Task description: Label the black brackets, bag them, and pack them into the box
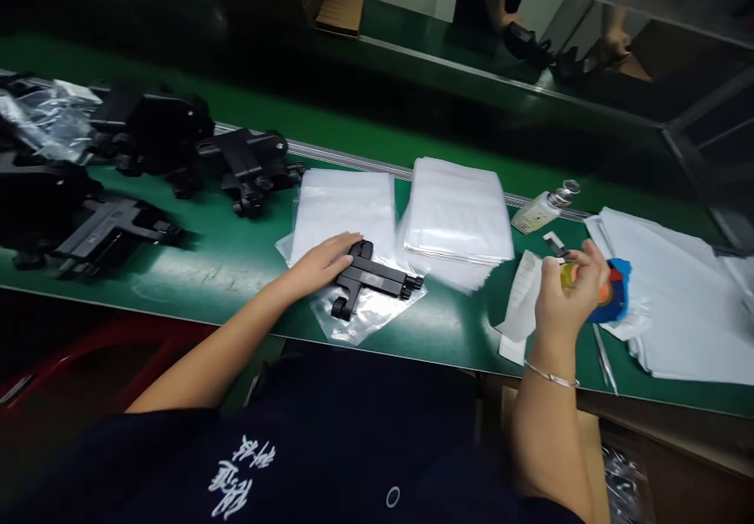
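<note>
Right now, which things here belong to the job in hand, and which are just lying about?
Likely part of the job:
black device, touched by the left hand
clear bag, beneath it
small piece, at the fingertips of the right hand

Seemingly just lying about:
bottle
slim metal tool

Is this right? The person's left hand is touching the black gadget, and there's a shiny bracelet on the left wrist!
Almost! The bracelet is on the right wrist, not the left one, as the head view shows. The left hand is indeed touching the black gadget, and the bracelet is shiny, just as you said.
</note>
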### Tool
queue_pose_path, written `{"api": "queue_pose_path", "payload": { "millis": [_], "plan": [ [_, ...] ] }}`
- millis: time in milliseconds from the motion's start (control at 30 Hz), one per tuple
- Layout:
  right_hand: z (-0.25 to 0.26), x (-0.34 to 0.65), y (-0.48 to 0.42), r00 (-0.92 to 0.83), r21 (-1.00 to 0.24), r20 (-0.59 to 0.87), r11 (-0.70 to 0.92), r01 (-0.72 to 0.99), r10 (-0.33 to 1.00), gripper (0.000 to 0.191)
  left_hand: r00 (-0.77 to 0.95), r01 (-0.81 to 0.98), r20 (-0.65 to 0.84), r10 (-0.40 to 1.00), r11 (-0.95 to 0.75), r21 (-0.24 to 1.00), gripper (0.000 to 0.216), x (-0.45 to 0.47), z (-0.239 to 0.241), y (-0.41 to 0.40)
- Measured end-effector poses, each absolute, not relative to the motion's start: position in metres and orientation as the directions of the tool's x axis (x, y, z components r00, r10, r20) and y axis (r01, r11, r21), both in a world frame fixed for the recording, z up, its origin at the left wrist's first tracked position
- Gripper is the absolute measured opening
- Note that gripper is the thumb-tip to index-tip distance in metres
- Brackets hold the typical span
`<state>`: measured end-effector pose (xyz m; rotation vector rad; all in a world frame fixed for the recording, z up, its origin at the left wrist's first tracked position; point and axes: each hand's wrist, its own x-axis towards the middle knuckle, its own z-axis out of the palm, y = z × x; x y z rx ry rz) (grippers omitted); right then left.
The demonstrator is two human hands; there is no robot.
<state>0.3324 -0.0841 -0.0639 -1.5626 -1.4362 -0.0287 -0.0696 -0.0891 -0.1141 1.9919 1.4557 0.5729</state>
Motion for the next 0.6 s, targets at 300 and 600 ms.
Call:
{"api": "queue_pose_path", "payload": {
  "millis": [300,600],
  "plan": [
    [-0.099,0.170,-0.129,-0.061,-0.916,-0.052,-0.024,0.400,0.997,0.020,0.306,0.722,0.023,0.952,-0.247,0.646,0.055,-0.025,-0.124,-0.131],
    [-0.102,0.171,-0.139,-0.032,-0.867,-0.049,-0.027,0.498,0.998,0.022,0.261,0.691,0.041,0.964,-0.217,0.689,0.054,-0.012,-0.127,-0.144]
  ]
}}
